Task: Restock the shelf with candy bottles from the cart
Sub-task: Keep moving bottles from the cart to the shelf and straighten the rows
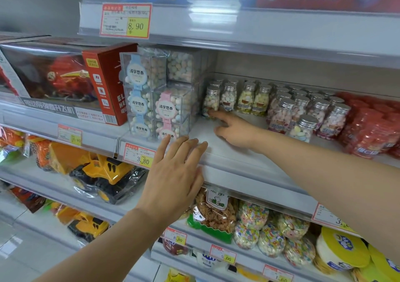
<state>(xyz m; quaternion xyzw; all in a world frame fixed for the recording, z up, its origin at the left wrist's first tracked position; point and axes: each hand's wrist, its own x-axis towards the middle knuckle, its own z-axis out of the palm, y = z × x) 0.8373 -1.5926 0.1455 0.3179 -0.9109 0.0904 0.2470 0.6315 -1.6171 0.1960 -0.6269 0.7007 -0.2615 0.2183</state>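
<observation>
Several small clear candy bottles (281, 108) with silver caps stand in rows on the white shelf (227, 156). My right hand (234, 131) reaches into the shelf, its index finger touching the base of the leftmost candy bottle (211, 101); the other fingers are curled under and hold nothing. My left hand (176, 173) lies flat with straight fingers on the shelf's front edge, just right of a price tag (139, 156). The cart is out of view.
Clear cube boxes of candy (158, 95) are stacked left of the bottles, red packets (372, 126) lie to their right. A toy helicopter box (58, 80) stands further left. Toy trucks (104, 173) and snack bags (255, 223) fill the lower shelves.
</observation>
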